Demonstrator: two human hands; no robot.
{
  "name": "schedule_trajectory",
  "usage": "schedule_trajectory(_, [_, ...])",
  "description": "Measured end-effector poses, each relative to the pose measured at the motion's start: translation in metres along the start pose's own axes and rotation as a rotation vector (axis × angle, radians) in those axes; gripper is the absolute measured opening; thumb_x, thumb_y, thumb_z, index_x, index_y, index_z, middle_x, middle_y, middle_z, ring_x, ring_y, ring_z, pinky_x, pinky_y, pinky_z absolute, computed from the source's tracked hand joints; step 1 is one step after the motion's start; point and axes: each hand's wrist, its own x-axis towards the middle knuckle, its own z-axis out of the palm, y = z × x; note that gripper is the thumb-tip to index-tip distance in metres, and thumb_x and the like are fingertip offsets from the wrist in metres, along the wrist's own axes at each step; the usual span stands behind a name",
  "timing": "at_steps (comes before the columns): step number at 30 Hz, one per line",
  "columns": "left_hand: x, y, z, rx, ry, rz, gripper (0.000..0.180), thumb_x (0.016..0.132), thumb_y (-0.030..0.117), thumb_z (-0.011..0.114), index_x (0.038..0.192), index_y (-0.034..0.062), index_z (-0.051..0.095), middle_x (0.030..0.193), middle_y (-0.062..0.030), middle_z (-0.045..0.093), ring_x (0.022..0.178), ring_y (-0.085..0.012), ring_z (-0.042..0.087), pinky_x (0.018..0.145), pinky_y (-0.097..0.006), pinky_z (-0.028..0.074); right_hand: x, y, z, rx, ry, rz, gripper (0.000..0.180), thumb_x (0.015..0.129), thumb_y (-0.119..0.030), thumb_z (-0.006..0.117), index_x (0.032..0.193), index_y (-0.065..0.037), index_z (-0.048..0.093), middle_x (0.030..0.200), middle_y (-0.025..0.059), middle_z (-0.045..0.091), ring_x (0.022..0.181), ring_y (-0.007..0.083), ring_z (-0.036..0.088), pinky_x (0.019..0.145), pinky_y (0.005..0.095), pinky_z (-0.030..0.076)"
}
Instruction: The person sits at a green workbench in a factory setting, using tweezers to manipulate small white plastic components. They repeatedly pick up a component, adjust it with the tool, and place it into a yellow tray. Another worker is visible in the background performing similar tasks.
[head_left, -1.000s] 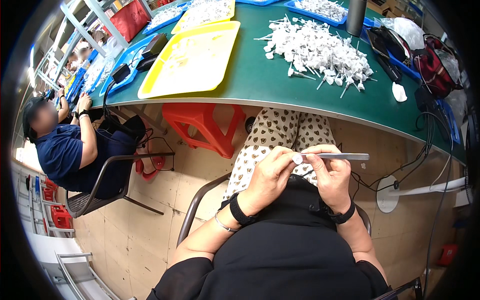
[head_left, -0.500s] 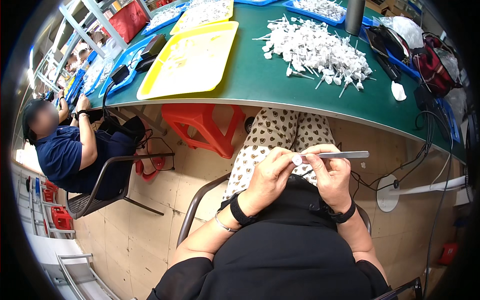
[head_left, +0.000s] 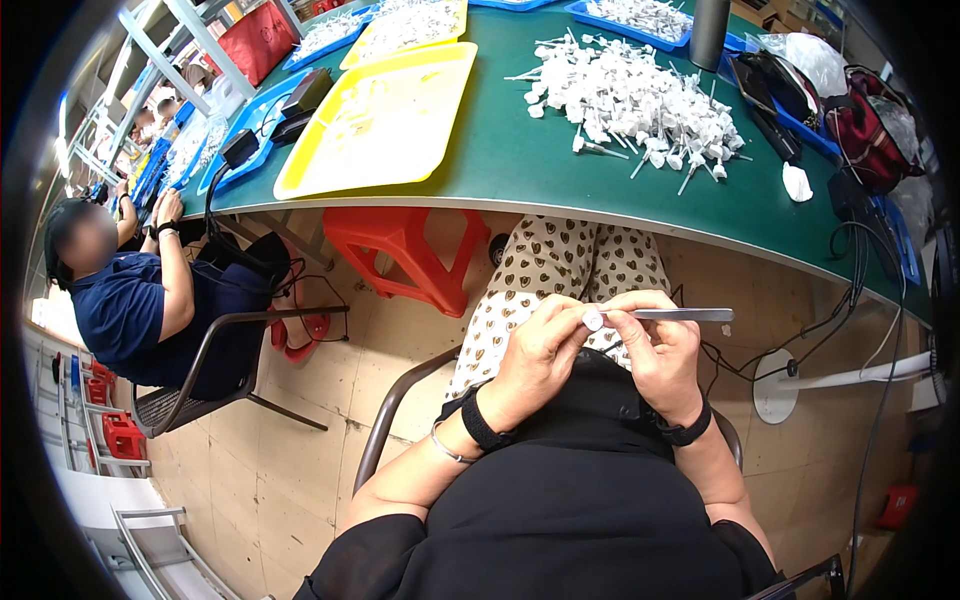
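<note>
Above my lap, my left hand [head_left: 548,345] pinches a small round white plastic piece [head_left: 593,321] between thumb and fingers. Right beside it, my right hand [head_left: 657,350] is closed on metal tweezers [head_left: 690,314], whose broad end sticks out to the right. The tweezers' tips meet the white piece, though my fingers partly hide the contact. Both hands are held in front of the table edge, close together. On the green table ahead lies a loose heap of white plastic pieces with thin stems [head_left: 640,105].
A yellow tray [head_left: 400,150] with a few small pieces stands left of the heap. Blue trays [head_left: 265,115], a dark grey cylinder [head_left: 709,35] and a dark red bag [head_left: 870,130] surround it. Under the table is a red stool [head_left: 400,250]. A co-worker [head_left: 140,300] sits at left.
The tweezers have shifted very slightly down and left, their angle a little changed. The white piece is tilted a touch differently. Both hands stay in nearly the same place.
</note>
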Motion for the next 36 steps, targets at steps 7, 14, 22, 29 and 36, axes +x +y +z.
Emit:
schedule_trajectory(7, [-0.002, -0.003, 0.001, -0.001, -0.009, 0.022, 0.025, 0.092, -0.003, 0.07, 0.117, 0.0026, 0.071, 0.101, -0.0127, 0.068, 0.089, -0.0293, 0.07, 0.076, -0.035, 0.057, 0.006, -0.008, -0.006, -0.15, -0.119, -0.096, 0.005, 0.092, 0.003, 0.071, 0.097, 0.001, 0.07, 0.09, 0.0107, 0.072, 0.077, 0.0231, 0.068, 0.067, 0.0327, 0.053])
schedule_trajectory(14, [-0.001, -0.005, 0.001, -0.086, -0.003, -0.014, 0.02, 0.093, -0.004, 0.069, 0.113, 0.0011, 0.07, 0.102, -0.0124, 0.067, 0.09, -0.0282, 0.07, 0.077, -0.034, 0.056, -0.001, 0.001, 0.001, 0.136, -0.003, 0.132, 0.005, 0.096, 0.0, 0.071, 0.1, 0.003, 0.072, 0.091, 0.0071, 0.073, 0.077, 0.0121, 0.069, 0.067, 0.026, 0.053])
schedule_trajectory(22, [-0.001, -0.007, 0.001, -0.081, -0.004, -0.013, 0.022, 0.093, -0.005, 0.069, 0.114, 0.0018, 0.07, 0.102, -0.0122, 0.067, 0.09, -0.0278, 0.069, 0.077, -0.034, 0.056, 0.0, -0.001, 0.0, 0.098, -0.018, 0.038, 0.008, 0.096, -0.002, 0.073, 0.101, 0.003, 0.072, 0.092, 0.0079, 0.073, 0.076, 0.0147, 0.07, 0.068, 0.0274, 0.055])
schedule_trajectory(29, [-0.001, -0.007, 0.001, -0.059, -0.005, -0.016, 0.022, 0.093, -0.006, 0.068, 0.114, 0.0022, 0.07, 0.102, -0.0121, 0.066, 0.09, -0.0277, 0.069, 0.077, -0.034, 0.056, 0.007, -0.002, -0.004, -0.083, -0.095, -0.125, 0.008, 0.095, -0.002, 0.073, 0.102, 0.0, 0.072, 0.091, 0.0102, 0.072, 0.078, 0.0192, 0.07, 0.068, 0.0294, 0.055])
schedule_trajectory(36, [-0.001, -0.008, 0.001, -0.097, -0.011, -0.018, 0.021, 0.093, -0.006, 0.067, 0.114, 0.0012, 0.07, 0.103, -0.0122, 0.067, 0.092, -0.028, 0.069, 0.079, -0.034, 0.056, 0.001, 0.005, -0.001, 0.083, -0.034, -0.003, 0.008, 0.097, -0.004, 0.071, 0.102, 0.003, 0.072, 0.089, 0.0075, 0.073, 0.074, 0.0142, 0.069, 0.067, 0.027, 0.054])
